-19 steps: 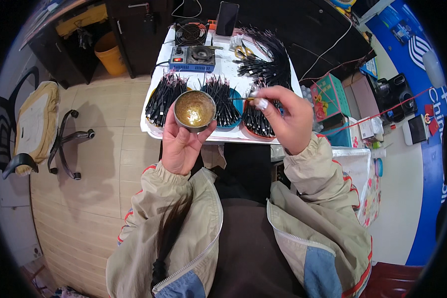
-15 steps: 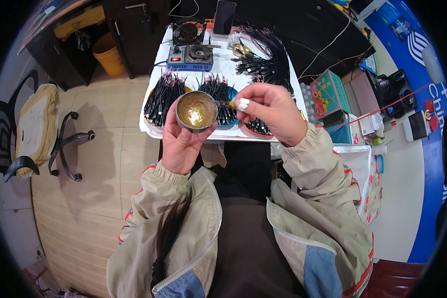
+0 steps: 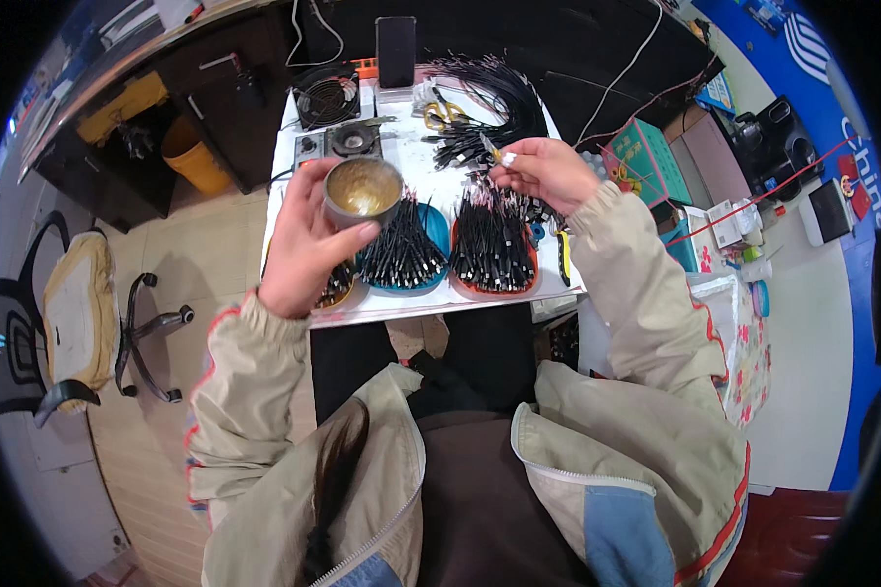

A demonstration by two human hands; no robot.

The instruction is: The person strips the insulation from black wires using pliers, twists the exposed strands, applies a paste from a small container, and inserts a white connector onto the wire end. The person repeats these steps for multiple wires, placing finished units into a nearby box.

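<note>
My left hand (image 3: 308, 240) grips a small round metal cup (image 3: 364, 192) with a shiny amber coating inside. The cup is held above the near left of the table, over a bundle of short black cables partly hidden by my hand. In my right hand (image 3: 550, 171), thumb and fingers pinch a small tool with a thin metal blade and a yellow part (image 3: 490, 150); its exact kind is unclear. Below and between the hands stand black cables in a blue tray (image 3: 401, 284) and an orange tray (image 3: 492, 291). Behind the cup is a solder pot (image 3: 352, 140) on a control box.
A fan (image 3: 327, 98) and an upright phone (image 3: 395, 51) stand at the back of the table. Long black cables (image 3: 499, 98) lie behind my right hand, beside yellow-handled scissors (image 3: 444, 111). A yellow-black hand tool (image 3: 564, 256) lies at the right edge. An office chair (image 3: 73, 303) stands left.
My hands have moved apart. The left carries the cup a little left and up; the right has drawn the bladed tool away from the cup, farther over the table. The view has shifted.
</note>
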